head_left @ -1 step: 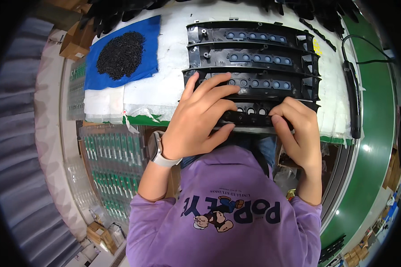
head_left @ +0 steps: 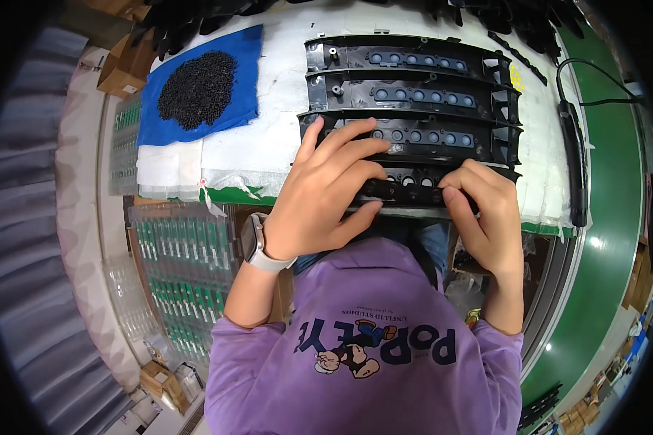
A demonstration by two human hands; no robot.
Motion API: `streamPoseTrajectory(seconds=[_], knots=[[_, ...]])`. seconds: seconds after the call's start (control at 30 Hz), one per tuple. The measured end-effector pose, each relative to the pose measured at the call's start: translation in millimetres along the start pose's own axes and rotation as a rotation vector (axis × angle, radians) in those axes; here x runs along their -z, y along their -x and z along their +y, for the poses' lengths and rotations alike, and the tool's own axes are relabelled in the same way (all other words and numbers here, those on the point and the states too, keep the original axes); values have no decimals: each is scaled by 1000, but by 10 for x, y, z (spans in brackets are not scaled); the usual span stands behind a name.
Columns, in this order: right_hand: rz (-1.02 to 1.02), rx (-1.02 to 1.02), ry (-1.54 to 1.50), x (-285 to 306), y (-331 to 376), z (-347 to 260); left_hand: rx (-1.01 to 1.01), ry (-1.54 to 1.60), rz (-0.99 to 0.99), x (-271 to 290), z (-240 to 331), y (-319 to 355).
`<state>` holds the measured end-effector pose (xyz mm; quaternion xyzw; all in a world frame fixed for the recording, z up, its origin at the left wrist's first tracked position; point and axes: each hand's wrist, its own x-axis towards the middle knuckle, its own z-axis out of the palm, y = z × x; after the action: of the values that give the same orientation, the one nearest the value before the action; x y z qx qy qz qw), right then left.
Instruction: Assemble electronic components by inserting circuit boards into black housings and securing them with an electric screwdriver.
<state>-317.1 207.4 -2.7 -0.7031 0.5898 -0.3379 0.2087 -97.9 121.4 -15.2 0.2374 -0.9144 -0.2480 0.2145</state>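
Observation:
Several long black plastic panels lie in a stack of rows before me, most with a row of grey-blue round buttons. Over the nearest panel, which shows round openings, a narrow black strip with raised round bumps is held between my hands. My left hand spreads its far fingers over the panels, while its forefinger and thumb close about the strip's left end. The strip's right end sits pinched between the thumb and bent fingers of my right hand. Part of the nearest panel is hidden under both hands.
On a blue cloth at the left lies a heap of small black pieces. A black rod-shaped tool with a cord lies at the right edge. Trays of green boards stand below left; dark parts line the far edge.

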Motion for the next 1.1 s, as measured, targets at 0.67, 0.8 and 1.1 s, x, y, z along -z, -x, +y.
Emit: streamPoseTrajectory(seconds=[0.67, 0.8, 1.1], knots=[[171, 181, 285, -17, 58, 110, 5, -151, 84, -55, 14, 68], [221, 117, 334, -16, 93, 119, -9, -196, 56, -77, 5, 99], [289, 3, -825, 773, 1074, -144, -26, -159, 164, -136, -55, 123]])
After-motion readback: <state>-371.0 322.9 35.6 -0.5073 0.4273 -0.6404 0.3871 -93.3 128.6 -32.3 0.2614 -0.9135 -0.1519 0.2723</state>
